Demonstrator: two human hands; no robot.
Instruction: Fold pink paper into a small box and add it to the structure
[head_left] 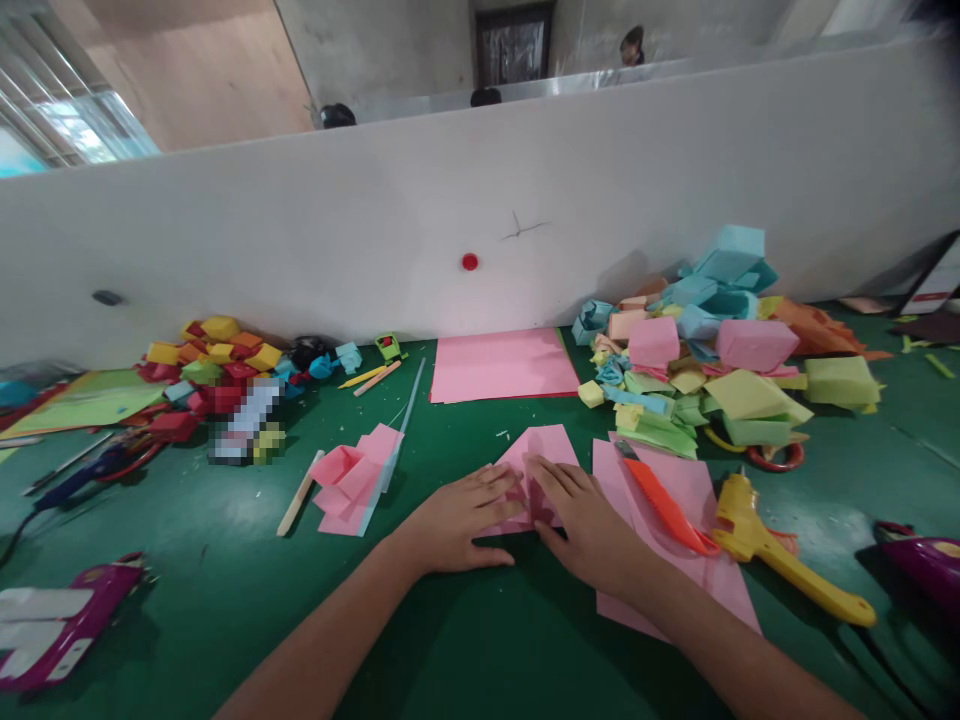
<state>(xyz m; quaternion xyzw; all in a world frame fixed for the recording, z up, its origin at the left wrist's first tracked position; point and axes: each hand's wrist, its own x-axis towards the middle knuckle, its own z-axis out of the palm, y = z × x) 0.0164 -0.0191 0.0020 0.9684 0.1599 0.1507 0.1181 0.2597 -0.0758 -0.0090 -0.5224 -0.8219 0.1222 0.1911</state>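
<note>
A pink sheet of paper (pixel 551 442), partly folded, lies on the green table under both hands. My left hand (pixel 469 515) rests flat on its left part, fingers stretched out and thumb pointing right. On its right part lies my right hand (pixel 581 520), fingers extended and pressing near a fold in the middle. Just right of it are more pink sheets (pixel 720 590) with an orange utility knife (pixel 667 500) on top. Left of my left hand sit folded pink paper pieces (pixel 356 475) beside a wooden stick (pixel 300 495). The palms hide much of the paper.
A yellow glue gun (pixel 787 565) lies at right, near a heap of folded paper boxes (pixel 697 370). Pink sheets (pixel 502 365) are stacked against the white partition (pixel 375 230). Colourful small paper pieces (pixel 217 350) are piled at left. Purple-and-white tool (pixel 75 620) stands at front left.
</note>
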